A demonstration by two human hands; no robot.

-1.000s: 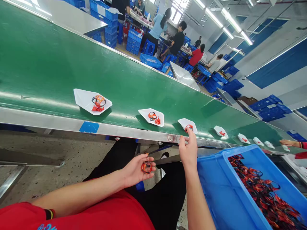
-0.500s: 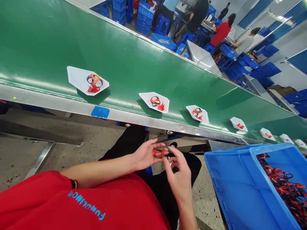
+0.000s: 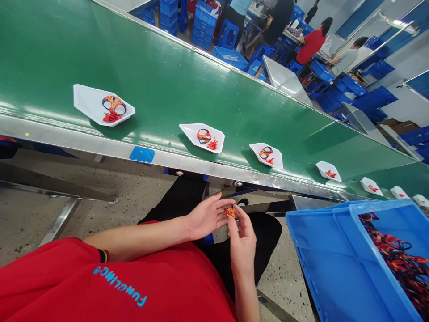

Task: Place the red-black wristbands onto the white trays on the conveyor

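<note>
On my feed, the small orange cord bundle (image 3: pixel 230 213) sits pinched between both hands, too small and knotted for me to make out its shape, though it looks like soft woven strap. The right hand (image 3: pixel 242 243) is closed on it in a fingertip grip from just below. The left hand (image 3: pixel 207 218) curls in from the side, with its fingers (image 3: pixel 221 210) touching the bundle, so the right is slightly the nearer. Beneath the bundle are black trousers (image 3: pixel 264 235). Beyond it runs a green conveyor belt (image 3: pixel 150 85) with a smooth steel edge (image 3: pixel 214 170), carrying a row of trays. The closest, a white tray (image 3: pixel 276 161), holds black-and-orange loops (image 3: pixel 266 153) and red scraps (image 3: pixel 270 161). To the bundle's right stands a ribbed blue plastic crate (image 3: pixel 311 264) of tangled dark and red straps (image 3: pixel 393 250).
</note>
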